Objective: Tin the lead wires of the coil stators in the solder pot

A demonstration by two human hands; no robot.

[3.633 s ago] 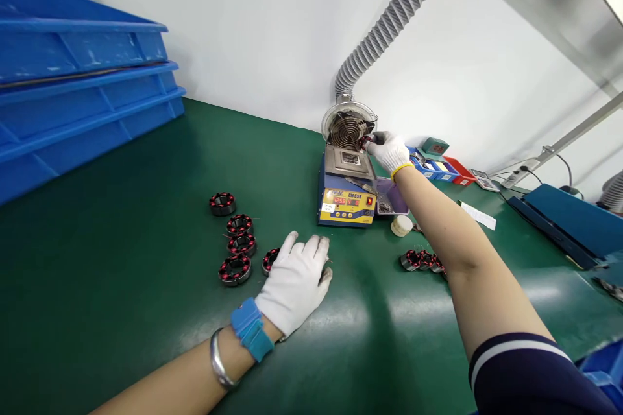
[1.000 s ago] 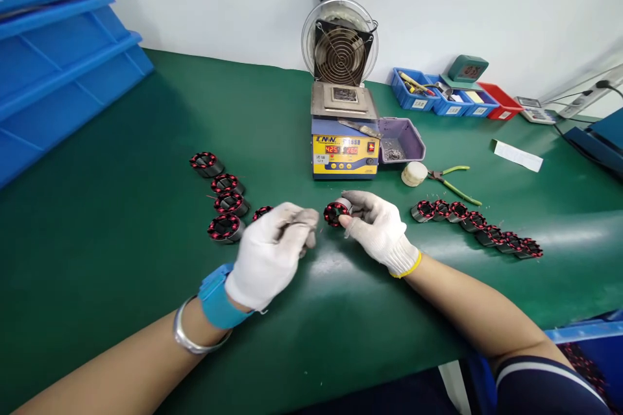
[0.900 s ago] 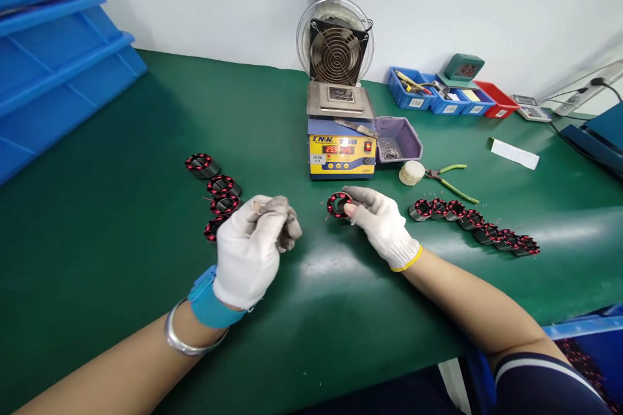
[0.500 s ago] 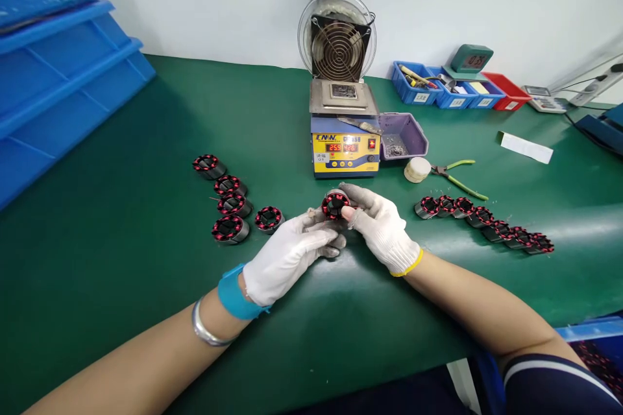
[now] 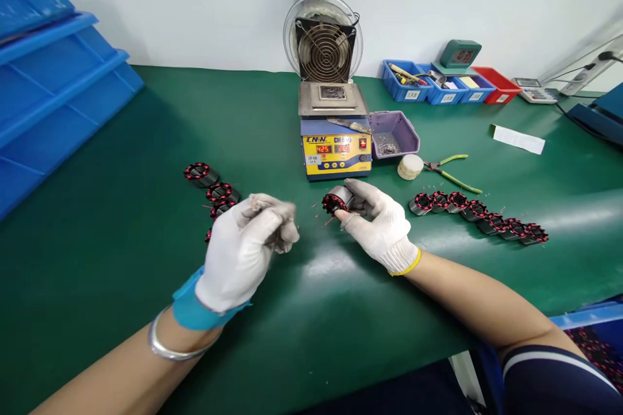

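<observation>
The left hand (image 5: pixel 243 256) has drawn leftward since the earlier frame, fingers bunched around nothing I can make out, while the right hand (image 5: pixel 382 228) pinches a wound core (image 5: pixel 339 198) mid-frame, apparently to keep its wire ends (image 5: pixel 329 221) exposed.

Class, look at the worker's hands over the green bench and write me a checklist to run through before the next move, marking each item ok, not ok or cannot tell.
1. Wound ring gripped: ok, between the thumb and fingers of the right hand.
2. Left hand apart from that ring: ok, there is a gap between them.
3. Left fingers free of small pieces: cannot tell; they are curled together.
4. Held ring free of protruding wire: not ok, thin ends stick out.
5. Machine display lit: ok, red digits show.
6. Pliers in hand: not ok, they lie on the bench.
</observation>
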